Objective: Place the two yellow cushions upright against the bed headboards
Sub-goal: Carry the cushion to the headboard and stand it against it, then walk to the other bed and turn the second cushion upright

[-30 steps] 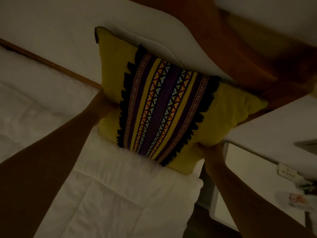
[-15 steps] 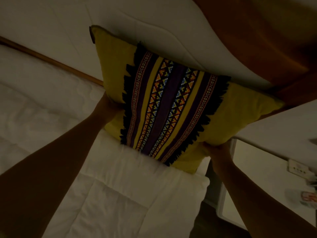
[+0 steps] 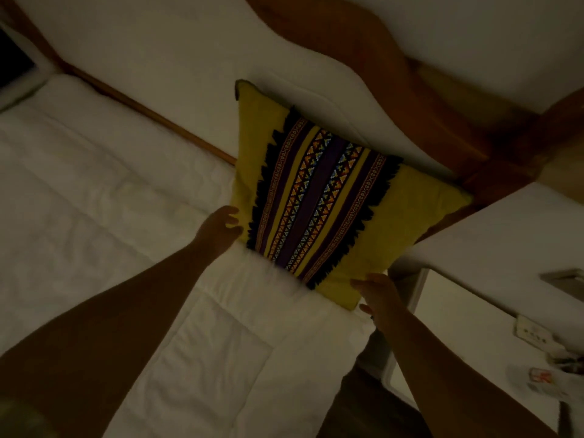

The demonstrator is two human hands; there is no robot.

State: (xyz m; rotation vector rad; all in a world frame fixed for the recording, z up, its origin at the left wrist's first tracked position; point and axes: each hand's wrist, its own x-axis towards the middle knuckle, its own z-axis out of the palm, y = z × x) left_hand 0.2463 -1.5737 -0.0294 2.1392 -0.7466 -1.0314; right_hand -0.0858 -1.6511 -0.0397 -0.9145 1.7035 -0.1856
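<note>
Pretty dim here. Yellow cushion (image 3: 344, 200) stands propped on the headboard (image 3: 189, 67); left hand (image 3: 219, 227) and right hand (image 3: 379, 292) sit open beside its lower corners, second cushion out of frame.

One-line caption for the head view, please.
Both open hands, left hand and right hand, flank a yellow cushion propped against the white padded headboard.

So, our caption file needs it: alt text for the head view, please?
A yellow cushion with a striped woven centre panel stands against a white padded headboard on a white bed. The left hand and right hand, both open, flank its lower corners.
</note>
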